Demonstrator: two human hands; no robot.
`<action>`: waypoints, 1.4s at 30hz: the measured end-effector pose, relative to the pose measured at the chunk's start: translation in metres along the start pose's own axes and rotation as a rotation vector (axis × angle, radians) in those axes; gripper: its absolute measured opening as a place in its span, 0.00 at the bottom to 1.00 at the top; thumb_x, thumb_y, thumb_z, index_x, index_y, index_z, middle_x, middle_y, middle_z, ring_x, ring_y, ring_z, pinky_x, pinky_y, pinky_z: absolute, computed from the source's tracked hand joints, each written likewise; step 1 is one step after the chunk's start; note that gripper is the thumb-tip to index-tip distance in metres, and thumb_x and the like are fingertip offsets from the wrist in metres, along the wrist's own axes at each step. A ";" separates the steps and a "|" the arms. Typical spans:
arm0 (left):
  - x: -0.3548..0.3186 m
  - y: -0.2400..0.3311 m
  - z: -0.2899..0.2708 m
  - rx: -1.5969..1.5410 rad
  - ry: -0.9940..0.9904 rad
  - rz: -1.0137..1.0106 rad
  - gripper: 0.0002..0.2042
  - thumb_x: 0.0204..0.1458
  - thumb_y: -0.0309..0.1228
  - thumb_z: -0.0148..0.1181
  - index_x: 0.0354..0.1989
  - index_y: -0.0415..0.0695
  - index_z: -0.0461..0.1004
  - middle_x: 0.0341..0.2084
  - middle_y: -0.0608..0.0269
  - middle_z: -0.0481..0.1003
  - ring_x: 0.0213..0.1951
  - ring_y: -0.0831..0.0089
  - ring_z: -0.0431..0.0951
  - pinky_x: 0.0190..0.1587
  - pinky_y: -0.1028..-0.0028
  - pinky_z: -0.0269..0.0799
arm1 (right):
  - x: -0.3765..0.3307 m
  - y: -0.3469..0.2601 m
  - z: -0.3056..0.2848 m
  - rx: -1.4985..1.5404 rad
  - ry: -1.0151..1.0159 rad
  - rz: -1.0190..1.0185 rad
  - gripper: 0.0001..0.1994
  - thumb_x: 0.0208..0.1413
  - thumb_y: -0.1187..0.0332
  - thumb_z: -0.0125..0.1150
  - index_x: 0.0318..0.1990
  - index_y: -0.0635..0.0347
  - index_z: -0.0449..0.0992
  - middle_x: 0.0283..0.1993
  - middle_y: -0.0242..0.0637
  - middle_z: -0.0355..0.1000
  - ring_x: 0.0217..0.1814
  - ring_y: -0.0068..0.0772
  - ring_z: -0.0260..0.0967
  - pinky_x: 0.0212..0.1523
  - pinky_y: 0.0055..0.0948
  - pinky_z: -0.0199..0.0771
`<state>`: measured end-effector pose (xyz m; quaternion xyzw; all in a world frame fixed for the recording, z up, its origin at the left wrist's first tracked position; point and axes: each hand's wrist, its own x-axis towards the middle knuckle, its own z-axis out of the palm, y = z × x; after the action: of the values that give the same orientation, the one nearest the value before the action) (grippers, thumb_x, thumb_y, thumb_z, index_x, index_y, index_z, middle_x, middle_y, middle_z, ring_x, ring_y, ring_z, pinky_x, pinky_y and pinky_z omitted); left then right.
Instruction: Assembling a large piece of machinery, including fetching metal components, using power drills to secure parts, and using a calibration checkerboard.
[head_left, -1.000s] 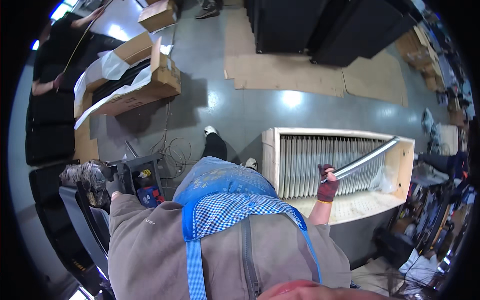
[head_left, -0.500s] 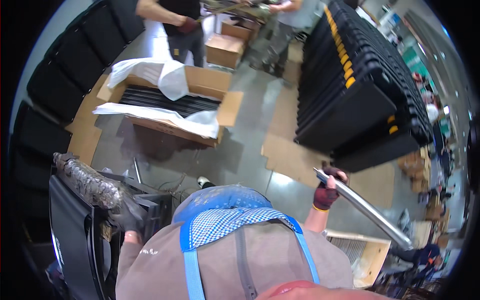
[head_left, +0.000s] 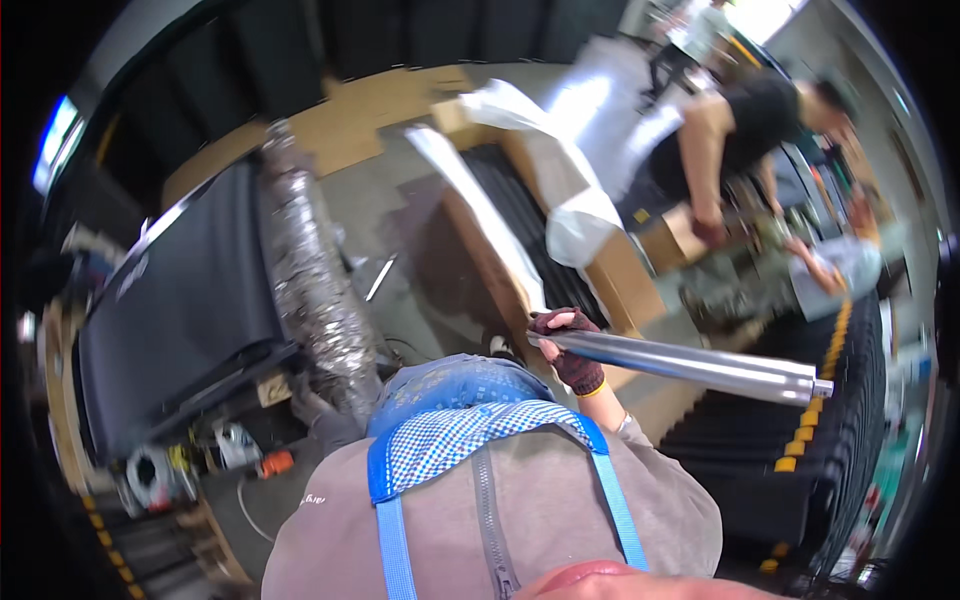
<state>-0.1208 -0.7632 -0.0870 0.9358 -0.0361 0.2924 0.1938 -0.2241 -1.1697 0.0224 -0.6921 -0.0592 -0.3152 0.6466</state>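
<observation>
In front of me, slightly right of centre, my right hand (head_left: 570,350) wears a dark red fingerless glove and is closed round one end of a shiny metal tube (head_left: 690,362). The tube stretches off to the right and ends in a narrow stub. My left hand (head_left: 335,425), in a grey glove, is low on the left at the near end of a long bundle wrapped in clear film (head_left: 315,270). Its fingers are blurred and partly hidden against the bundle. A black panel-like case (head_left: 185,310) stands alongside the bundle.
An open cardboard box (head_left: 485,255) with black bars and white wrapping lies ahead. Two people work beyond it, one in a black top (head_left: 755,125). A row of black ribbed cases (head_left: 750,445) stands right. Orange and white items (head_left: 275,463) sit below the panel-like case.
The view has turned, so the box and people appear farther right. My right hand and the tube have come in front of me, and the tube now lies closer to level.
</observation>
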 end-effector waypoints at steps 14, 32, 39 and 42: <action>0.120 0.068 -0.063 0.325 -0.028 -0.374 0.33 0.45 0.34 0.60 0.62 0.39 0.58 0.58 0.44 0.59 0.61 0.45 0.55 0.63 0.51 0.49 | 0.245 0.158 0.074 -0.316 -0.347 0.457 0.17 0.37 0.75 0.66 0.38 0.63 0.71 0.27 0.39 0.72 0.28 0.31 0.73 0.31 0.31 0.74; 0.171 0.055 -0.021 0.296 0.254 -0.704 0.24 0.49 0.14 0.43 0.58 0.33 0.65 0.51 0.35 0.68 0.53 0.45 0.70 0.58 0.63 0.64 | 0.542 0.277 0.221 -1.054 -0.731 -0.266 0.19 0.36 0.65 0.68 0.40 0.49 0.74 0.36 0.38 0.76 0.39 0.47 0.74 0.39 0.42 0.73; 0.154 0.054 0.006 -0.180 0.568 -0.969 0.19 0.52 0.16 0.47 0.54 0.34 0.69 0.51 0.40 0.69 0.53 0.47 0.70 0.56 0.63 0.65 | 0.570 0.265 0.337 -1.002 -0.946 -0.684 0.16 0.36 0.66 0.69 0.37 0.47 0.74 0.38 0.34 0.76 0.40 0.40 0.73 0.40 0.38 0.71; 0.171 0.068 0.007 -0.325 0.693 -1.030 0.18 0.57 0.28 0.50 0.54 0.34 0.67 0.49 0.48 0.71 0.51 0.58 0.71 0.55 0.66 0.66 | 0.562 0.262 0.391 -0.837 -0.996 -0.866 0.15 0.35 0.66 0.68 0.35 0.47 0.74 0.37 0.33 0.75 0.39 0.39 0.73 0.39 0.38 0.70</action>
<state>0.0118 -0.8206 0.0273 0.6431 0.4389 0.4383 0.4491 0.4910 -1.0294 0.1000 -0.8537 -0.4833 -0.1878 0.0484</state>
